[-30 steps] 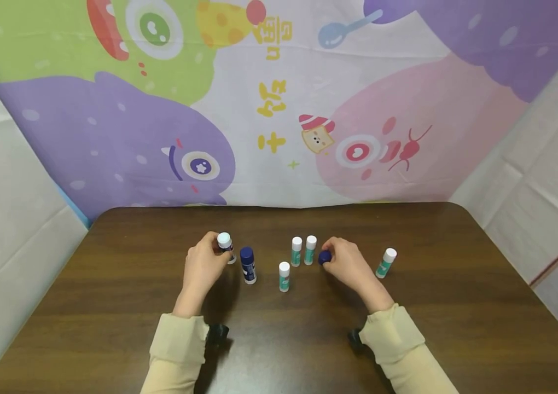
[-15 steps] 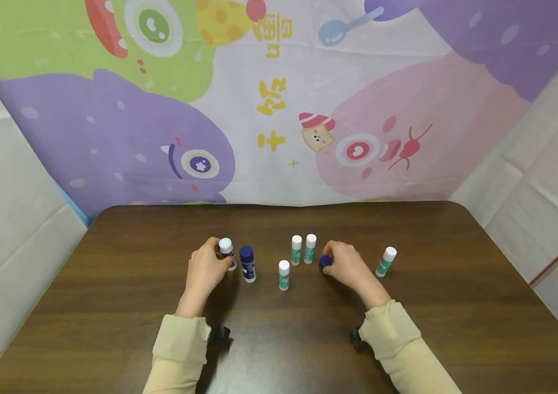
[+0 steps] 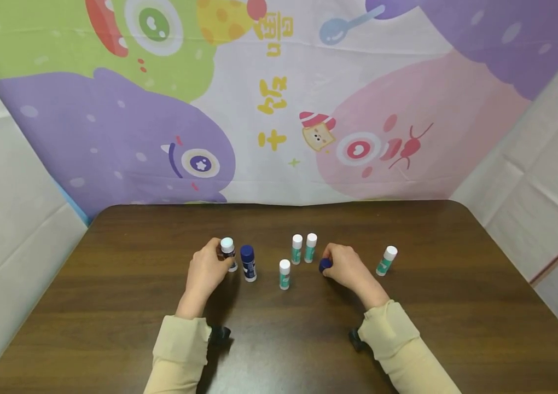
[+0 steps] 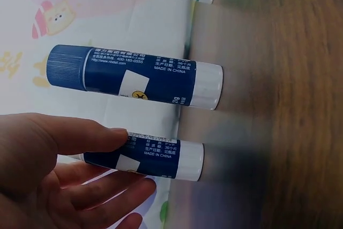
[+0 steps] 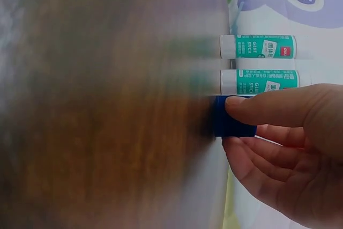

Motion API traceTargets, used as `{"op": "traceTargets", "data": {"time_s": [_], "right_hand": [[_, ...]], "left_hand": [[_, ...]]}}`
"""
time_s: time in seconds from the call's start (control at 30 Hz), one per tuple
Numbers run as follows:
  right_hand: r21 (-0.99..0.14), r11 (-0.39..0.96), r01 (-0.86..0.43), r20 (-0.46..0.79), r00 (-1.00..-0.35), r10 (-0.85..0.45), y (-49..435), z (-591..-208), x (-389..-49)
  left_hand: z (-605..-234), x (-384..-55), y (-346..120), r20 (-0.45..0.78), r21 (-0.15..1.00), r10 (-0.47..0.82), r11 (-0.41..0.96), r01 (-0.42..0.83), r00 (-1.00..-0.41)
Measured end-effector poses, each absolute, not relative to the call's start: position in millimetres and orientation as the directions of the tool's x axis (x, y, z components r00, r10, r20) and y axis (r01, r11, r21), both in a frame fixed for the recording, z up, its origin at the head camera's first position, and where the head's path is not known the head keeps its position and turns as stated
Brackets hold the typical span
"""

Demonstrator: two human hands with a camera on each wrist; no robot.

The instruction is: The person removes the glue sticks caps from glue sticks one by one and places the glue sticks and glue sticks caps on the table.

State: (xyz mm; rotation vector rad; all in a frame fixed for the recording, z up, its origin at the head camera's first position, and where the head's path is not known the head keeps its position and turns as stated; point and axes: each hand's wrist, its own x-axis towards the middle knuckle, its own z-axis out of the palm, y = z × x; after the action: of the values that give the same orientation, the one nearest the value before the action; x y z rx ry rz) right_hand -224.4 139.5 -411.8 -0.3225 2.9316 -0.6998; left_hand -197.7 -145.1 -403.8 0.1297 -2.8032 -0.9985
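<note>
My left hand [image 3: 206,271] grips an uncapped dark blue glue stick [image 4: 155,158], its pale top showing in the head view and its white base standing at or just above the table. Thumb and fingers lie on opposite sides of its barrel. Just right of it stands a capped dark blue glue stick [image 3: 248,264], apart from the hand. Between thumb and fingers, my right hand [image 3: 350,268] pinches a dark blue cap [image 5: 236,116] low at the table. Two green-and-white glue sticks [image 3: 296,249] stand close together, left of the cap.
Another green-and-white glue stick [image 3: 285,274] stands nearer the front, between the hands. One more green glue stick [image 3: 386,261] is to the right of my right hand. A patterned cloth [image 3: 269,180] hangs behind the brown wooden table [image 3: 279,339].
Both hands have come down slightly and nearer to me, the left with the uncapped glue stick, the right with the blue cap. The other glue sticks stay put.
</note>
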Motion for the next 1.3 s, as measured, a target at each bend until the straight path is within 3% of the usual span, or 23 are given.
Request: {"op": "traceTargets", "data": {"time_s": [0.33, 0.5, 0.7, 0.93, 1.3], "right_hand": [[-0.408, 0.89, -0.206, -0.095, -0.959, -0.266, 136.6, -409.2, -220.6], [-0.365, 0.906, -0.214, -0.113, -0.956, -0.271, 133.6, -404.6, -213.8], [-0.308, 0.9, -0.309, 0.053, -0.95, -0.308, 127.4, -390.9, -203.0], [-0.337, 0.836, -0.432, 0.246, -0.898, -0.365, 112.2, -374.1, -189.1], [-0.388, 0.791, -0.472, 0.343, -0.871, -0.351, 100.5, -371.3, -185.5]], "left_hand": [[-400.6, -195.5, -145.6, 0.091, 0.626, -0.114, 0.779, -0.032, -0.989], [-392.9, -190.9, -148.4, 0.054, 0.571, -0.074, 0.821, -0.03, -0.996], [-379.0, -184.3, -153.0, 0.055, 0.473, -0.021, 0.881, 0.007, -0.998], [-363.2, -178.3, -148.7, 0.103, 0.473, -0.019, 0.88, 0.032, -0.994], [-356.8, -173.2, -141.5, 0.138, 0.504, 0.001, 0.861, 0.071, -0.99]]}}
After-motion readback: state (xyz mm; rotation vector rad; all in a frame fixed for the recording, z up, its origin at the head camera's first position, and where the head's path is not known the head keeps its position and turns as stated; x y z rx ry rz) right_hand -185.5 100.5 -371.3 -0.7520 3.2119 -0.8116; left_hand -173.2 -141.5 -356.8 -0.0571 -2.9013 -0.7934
